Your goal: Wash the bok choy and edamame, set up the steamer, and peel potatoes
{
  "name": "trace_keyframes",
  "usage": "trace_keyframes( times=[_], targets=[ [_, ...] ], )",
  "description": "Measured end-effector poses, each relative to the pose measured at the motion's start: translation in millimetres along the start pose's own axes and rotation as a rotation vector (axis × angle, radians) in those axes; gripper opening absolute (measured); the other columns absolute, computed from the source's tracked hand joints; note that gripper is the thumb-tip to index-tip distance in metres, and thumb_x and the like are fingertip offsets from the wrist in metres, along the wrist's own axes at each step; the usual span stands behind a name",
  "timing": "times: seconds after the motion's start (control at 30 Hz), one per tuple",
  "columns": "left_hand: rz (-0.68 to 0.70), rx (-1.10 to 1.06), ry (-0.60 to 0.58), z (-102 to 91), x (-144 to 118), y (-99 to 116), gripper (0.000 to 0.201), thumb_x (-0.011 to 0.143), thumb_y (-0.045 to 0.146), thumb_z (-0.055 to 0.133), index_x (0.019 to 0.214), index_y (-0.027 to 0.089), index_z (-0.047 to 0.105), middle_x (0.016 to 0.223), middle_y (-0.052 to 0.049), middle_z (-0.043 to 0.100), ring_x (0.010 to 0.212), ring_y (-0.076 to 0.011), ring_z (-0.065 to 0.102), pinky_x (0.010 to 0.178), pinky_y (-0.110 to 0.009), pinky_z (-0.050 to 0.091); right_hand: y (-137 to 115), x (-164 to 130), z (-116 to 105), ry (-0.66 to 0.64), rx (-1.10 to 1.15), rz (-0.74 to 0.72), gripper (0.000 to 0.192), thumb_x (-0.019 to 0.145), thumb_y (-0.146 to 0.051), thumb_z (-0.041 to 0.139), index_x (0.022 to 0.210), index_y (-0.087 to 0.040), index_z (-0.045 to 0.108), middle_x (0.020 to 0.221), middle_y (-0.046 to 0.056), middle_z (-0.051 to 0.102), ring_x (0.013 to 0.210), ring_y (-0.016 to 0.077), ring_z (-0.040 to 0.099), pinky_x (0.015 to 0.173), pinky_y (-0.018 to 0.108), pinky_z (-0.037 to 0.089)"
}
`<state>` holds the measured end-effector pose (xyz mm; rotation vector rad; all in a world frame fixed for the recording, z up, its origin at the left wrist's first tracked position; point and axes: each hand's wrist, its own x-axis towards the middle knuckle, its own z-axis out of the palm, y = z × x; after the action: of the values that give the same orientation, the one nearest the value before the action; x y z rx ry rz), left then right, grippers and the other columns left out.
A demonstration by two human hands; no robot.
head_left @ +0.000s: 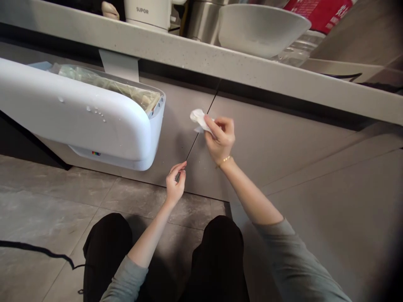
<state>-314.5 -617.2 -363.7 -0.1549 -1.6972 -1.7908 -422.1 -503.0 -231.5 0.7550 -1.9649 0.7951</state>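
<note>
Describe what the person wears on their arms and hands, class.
Both arms are bare from wrist to elbow, with grey-green sleeves pushed up. The right hand has a thin gold bracelet at its wrist. The left hand wears no glove and no bracelet.

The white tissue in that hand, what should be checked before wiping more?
1. White tissue pinched in right hand: ok.
2. Tissue against the cabinet door, by the dark gap: ok.
3. Left hand holds nothing, fingers at the gap lower down: ok.
4. White bin beside the doors, apart from both hands: ok.
5. Water drops on the bin: not ok.
6. Tissue clean or dirty: cannot tell.
</note>
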Motion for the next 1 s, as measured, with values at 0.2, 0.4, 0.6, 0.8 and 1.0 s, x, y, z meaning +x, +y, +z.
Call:
trace_keyframes(
  times=[0.2, 0.4, 0.6, 0.8, 1.0],
  targets=[
    [-0.115, -0.026, 0.056, -6.7, -8.9, -18.3, 0.027, 0.091, 0.029, 0.053, 0.108, 0.018, 0.07, 0.11, -0.011, 0.07, 0.099, -0.0171, 0.065, 0.091, -0.032, 0.051, 16.5, 15.6, 33.9, -0.277, -0.385, -0.239, 0.044, 0.101, -0.017, 0.027, 0.134, -0.017, 0.056, 0.099, 0.011, 0.062, 0.087, 0.0176, 0.058, 0.078, 0.03, 0.048],
    [-0.14, 0.001, 0.055, -20.2, -12.7, -20.8, 0.026, 0.091, 0.03, 0.053, 0.106, 0.018, 0.071, 0.11, -0.011, 0.07, 0.101, -0.0182, 0.065, 0.09, -0.033, 0.051, 35.0, 5.6, 28.6, -0.386, -0.401, -0.488, 0.046, 0.103, -0.02, 0.02, 0.127, -0.016, 0.06, 0.085, 0.008, 0.063, 0.078, 0.0154, 0.056, 0.07, 0.027, 0.046],
    [-0.157, -0.003, 0.051, -15.2, -14.9, -21.4, 0.026, 0.091, 0.03, 0.053, 0.106, 0.018, 0.071, 0.109, -0.011, 0.07, 0.1, -0.0185, 0.066, 0.09, -0.034, 0.052, 27.2, 1.9, 49.7, -0.373, -0.402, -0.368, 0.041, 0.102, -0.017, 0.026, 0.131, -0.017, 0.056, 0.094, 0.011, 0.063, 0.086, 0.0173, 0.058, 0.073, 0.03, 0.046],
    [-0.143, 0.022, 0.045, -28.0, -17.9, -16.0, 0.025, 0.09, 0.03, 0.054, 0.103, 0.018, 0.071, 0.107, -0.011, 0.071, 0.102, -0.0197, 0.066, 0.09, -0.035, 0.052, 29.4, -38.7, 55.8, -0.553, -0.395, -0.467, 0.037, 0.101, -0.017, 0.031, 0.12, -0.016, 0.062, 0.082, 0.006, 0.06, 0.075, 0.0141, 0.055, 0.063, 0.025, 0.044],
    [-0.198, 0.004, 0.086, -28.3, -25.2, -23.4, 0.024, 0.089, 0.028, 0.054, 0.103, 0.017, 0.07, 0.107, -0.011, 0.071, 0.099, -0.0183, 0.067, 0.089, -0.033, 0.052, 39.0, -44.3, 66.2, -0.46, -0.471, -0.293, 0.044, 0.098, -0.011, 0.031, 0.137, -0.018, 0.052, 0.101, 0.013, 0.062, 0.092, 0.0191, 0.057, 0.075, 0.029, 0.049]
  ],
)
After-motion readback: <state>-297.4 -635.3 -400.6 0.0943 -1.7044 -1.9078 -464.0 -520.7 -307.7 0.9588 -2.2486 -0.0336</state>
